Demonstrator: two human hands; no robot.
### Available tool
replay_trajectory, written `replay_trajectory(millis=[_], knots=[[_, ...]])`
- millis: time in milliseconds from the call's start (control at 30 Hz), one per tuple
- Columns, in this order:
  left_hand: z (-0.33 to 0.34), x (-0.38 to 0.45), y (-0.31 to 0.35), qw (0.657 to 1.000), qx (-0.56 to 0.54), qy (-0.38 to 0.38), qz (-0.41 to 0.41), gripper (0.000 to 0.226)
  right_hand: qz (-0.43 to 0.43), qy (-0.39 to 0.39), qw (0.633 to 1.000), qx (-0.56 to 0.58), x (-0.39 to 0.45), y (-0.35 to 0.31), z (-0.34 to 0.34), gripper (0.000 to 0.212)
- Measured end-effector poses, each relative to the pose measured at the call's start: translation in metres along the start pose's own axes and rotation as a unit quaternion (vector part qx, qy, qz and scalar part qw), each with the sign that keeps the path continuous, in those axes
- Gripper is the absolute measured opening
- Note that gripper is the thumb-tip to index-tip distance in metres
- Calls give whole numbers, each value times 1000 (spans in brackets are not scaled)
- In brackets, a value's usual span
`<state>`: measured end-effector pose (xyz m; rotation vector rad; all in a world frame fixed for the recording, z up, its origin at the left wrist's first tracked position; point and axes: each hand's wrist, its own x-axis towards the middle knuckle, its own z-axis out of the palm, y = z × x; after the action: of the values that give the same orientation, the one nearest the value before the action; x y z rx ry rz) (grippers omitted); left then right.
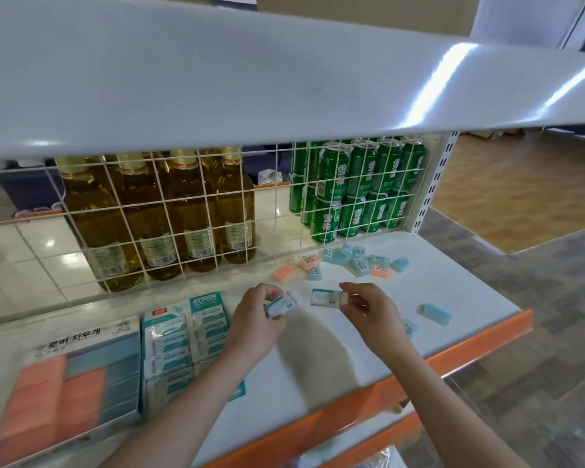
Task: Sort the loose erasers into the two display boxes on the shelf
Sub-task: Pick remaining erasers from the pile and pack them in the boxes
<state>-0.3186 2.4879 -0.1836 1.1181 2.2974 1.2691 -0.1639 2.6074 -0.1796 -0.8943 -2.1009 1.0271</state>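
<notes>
Both hands hover over the white shelf (pixel 318 359): the left hand (pixel 258 314) pinches a teal-sleeved eraser (pixel 281 305), the right hand (pixel 368 307) pinches another sleeved eraser (pixel 328 297). Left of the left hand stand the teal display box (pixel 183 336) and the orange-and-blue display box (pixel 71 383). Beyond the right hand lies a pile of loose erasers (pixel 352 263)
</notes>
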Motion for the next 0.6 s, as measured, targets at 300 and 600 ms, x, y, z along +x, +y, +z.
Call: replay_trajectory(millis=[300, 600], knots=[[-16, -18, -13, 999, 9, -12, 47, 32, -12, -15, 1000, 15, -9, -7, 16, 24], [-17, -24, -6, 995, -79, 60, 5, 25, -20, -47, 999, -14, -24, -13, 19, 19]])
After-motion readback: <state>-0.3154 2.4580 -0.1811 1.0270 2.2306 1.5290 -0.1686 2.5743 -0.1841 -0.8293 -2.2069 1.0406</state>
